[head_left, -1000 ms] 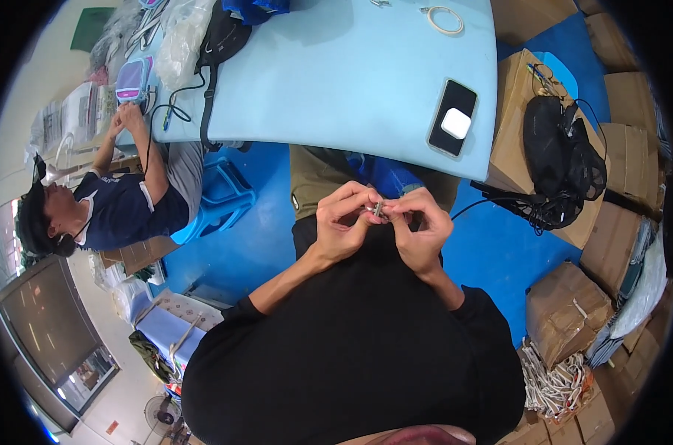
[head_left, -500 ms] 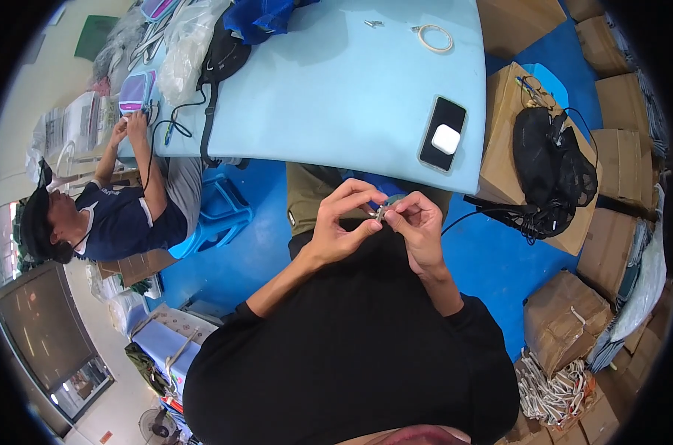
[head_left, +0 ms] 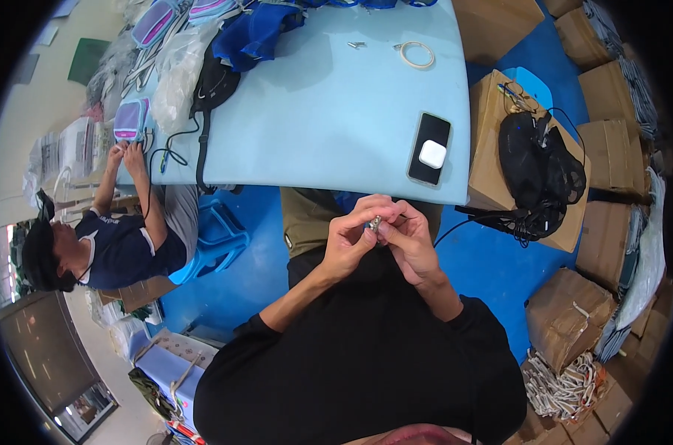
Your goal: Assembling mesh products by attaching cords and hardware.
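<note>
Close together above my lap, my left hand (head_left: 348, 242) and my right hand (head_left: 411, 243) meet over a small silvery metal piece (head_left: 374, 222). Thumb and fingers of both hands pinch it, and they cover most of its shape, so its exact kind does not show. Just beyond the fingertips runs the near edge of the light blue table (head_left: 336, 159). A phone (head_left: 423, 172) with a white rounded case (head_left: 432, 154) on top lies on the table, ahead and to the right.
A roll of tape (head_left: 417, 55) and small metal pieces (head_left: 356, 44) lie farther back. Blue cloth (head_left: 256, 37) and a clear plastic bag (head_left: 177, 81) cover the far left. A co-worker (head_left: 132, 237) sits left. A black bag (head_left: 537, 163) rests on a carton (head_left: 485, 119) at right.
My fingers have closed in around the metal piece; the left hand's raised, spread fingers now curl against the right hand. The view has shifted slightly, so the table sits lower in it.
</note>
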The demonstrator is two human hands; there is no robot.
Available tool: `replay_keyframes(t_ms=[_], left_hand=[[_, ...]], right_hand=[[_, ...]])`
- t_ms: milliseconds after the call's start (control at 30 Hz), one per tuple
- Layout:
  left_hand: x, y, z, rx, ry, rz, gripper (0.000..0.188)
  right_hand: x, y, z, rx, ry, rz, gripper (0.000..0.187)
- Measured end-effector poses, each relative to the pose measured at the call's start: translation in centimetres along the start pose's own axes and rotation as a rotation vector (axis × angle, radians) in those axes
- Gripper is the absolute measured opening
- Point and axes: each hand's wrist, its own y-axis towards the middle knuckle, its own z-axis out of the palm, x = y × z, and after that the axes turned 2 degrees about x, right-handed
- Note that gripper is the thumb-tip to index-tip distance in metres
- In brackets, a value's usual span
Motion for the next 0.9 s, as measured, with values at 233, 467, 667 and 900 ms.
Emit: replay_keyframes(t_ms=[233,467,667,900], left_hand=[[-0.5,0.2,0.7,0.013,-0.148,-0.087,0.044],[0.1,-0.3,0.5,-0.015,-0.018,0.100,0.043],[-0.2,-0.6,0.4,0.046,-0.092,0.090,0.043],[-0.5,-0.7,0.2,0.019,-0.157,0.004,0.044]], right_hand=[[0.1,-0.2,0.5,0.050,-0.030,-0.097,0.017],[0.0,-0.6,0.8,0.056,-0.065,-0.143,0.022],[-0.5,-1.4,0.6,0.043,-0.073,-0.174,0.024],[-0.2,-1.5,1.0,0.015,-0.076,-0.207,0.023]])
